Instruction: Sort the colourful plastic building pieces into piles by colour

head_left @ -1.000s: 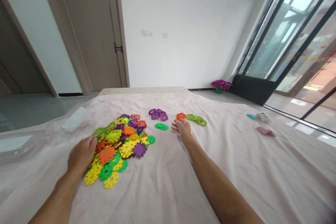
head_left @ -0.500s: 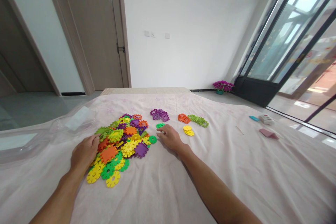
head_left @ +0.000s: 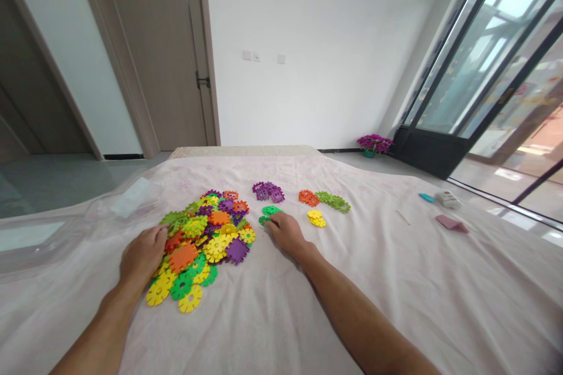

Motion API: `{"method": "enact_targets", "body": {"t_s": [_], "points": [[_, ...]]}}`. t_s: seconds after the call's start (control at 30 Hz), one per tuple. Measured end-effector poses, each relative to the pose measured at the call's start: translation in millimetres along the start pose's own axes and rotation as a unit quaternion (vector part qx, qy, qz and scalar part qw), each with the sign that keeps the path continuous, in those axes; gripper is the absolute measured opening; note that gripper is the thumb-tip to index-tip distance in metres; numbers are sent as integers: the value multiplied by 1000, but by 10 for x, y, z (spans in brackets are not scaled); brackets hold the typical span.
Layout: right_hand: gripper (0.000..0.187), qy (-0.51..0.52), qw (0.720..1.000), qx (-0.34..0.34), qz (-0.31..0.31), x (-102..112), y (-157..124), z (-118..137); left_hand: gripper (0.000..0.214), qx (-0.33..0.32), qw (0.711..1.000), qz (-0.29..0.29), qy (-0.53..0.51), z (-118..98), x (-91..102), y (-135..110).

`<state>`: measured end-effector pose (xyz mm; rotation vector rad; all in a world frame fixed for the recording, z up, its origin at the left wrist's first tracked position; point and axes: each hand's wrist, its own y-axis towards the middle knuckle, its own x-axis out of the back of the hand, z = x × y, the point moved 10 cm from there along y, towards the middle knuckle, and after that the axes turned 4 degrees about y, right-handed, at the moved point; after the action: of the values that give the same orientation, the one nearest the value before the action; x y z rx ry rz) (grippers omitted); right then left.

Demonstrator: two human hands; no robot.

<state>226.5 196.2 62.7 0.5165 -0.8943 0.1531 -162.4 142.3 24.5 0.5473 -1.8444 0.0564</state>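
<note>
A mixed heap of plastic building pieces (head_left: pixel 183 257), notched discs and toothed squares in several colours, lies on the cloth. Against its left edge rests my left hand (head_left: pixel 141 252), fingers loosely extended and touching the pieces, with the fingertips partly hidden. To the right of the heap, my right hand (head_left: pixel 285 233) pinches a green notched disc (head_left: pixel 263 220) between thumb and fingers. Just beyond it lie flat green discs (head_left: pixel 270 210). Sorted groups sit further off: purple pieces (head_left: pixel 268 191), orange pieces (head_left: pixel 309 197), light green pieces (head_left: pixel 334 202) and yellow discs (head_left: pixel 316 219).
A pale pink cloth (head_left: pixel 281 316) covers the table. Clear plastic packaging (head_left: pixel 132 196) lies on the left. At the right are a small white box (head_left: pixel 447 199), a blue item (head_left: pixel 426 197), a folded pink piece (head_left: pixel 451 223) and a thin stick (head_left: pixel 403 217).
My right hand has closed on a green disc; the one at the heap's right edge is gone from there. This disc is now beside the green ones. My left hand stays put.
</note>
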Motion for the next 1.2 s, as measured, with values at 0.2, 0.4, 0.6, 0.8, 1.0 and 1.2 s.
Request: {"method": "enact_targets", "body": {"t_s": [0.2,0.4,0.6,0.8,1.0,1.2], "points": [[33,98,974,-169,-115,228,-5,-564,61,2,1000,3,3,-1,-6,-2],[28,102,984,-95,-107,180,-15,-405,59,-3,1000,-5,-2,-1,-2,3],[41,13,993,108,53,-168,-118,363,59,-5,1000,-3,-5,8,-25,6],[33,-57,978,176,94,-232,-179,640,58,-3,1000,3,-11,6,-32,5],[25,-20,984,156,85,-214,-154,518,59,-2,1000,4,-6,-18,-11,-5],[25,-8,1000,-1,-26,17,-25,78,58,-1,1000,0,-4,6,-11,2]]}}
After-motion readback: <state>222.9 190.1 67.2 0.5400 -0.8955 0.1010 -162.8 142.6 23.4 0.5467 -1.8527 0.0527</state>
